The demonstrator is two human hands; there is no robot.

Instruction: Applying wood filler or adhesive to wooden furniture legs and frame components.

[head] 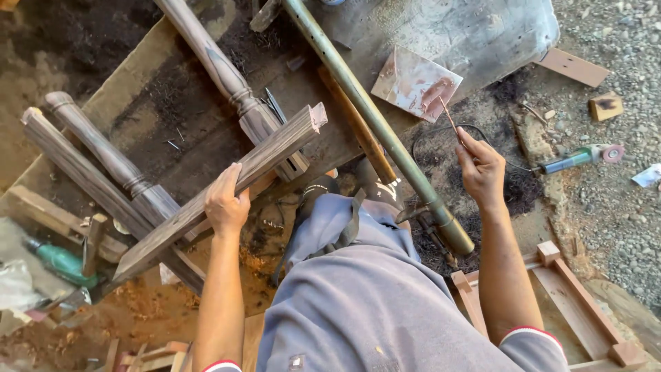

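Head view: I look down on my left hand (226,201), fingers curled over the edge of a grey square post (220,193) and pressing it in place. The post lies slanted across two turned legs (103,155) on the workbench (172,117), its notched upper end beside a third turned leg (220,69). My right hand (480,167) is raised over dark shavings to the right, thumb and fingertips pinching a thin rod (449,116) that points up toward a stained square tile (415,83). A long green pipe (375,120) runs diagonally between my hands, a wooden stick (358,127) lying alongside it. An angle grinder (578,157) lies on the gravel at right, a green tool (60,262) by the bench at left, a wooden frame (578,310) under my right forearm.

I judge the post could slide or tip off the rounded legs if my left hand eases, since it only rests across them. The thin rod looks easy to bend or drop. The post itself is rough-grained, straight and weathered grey, with a stepped cut at its upper end.
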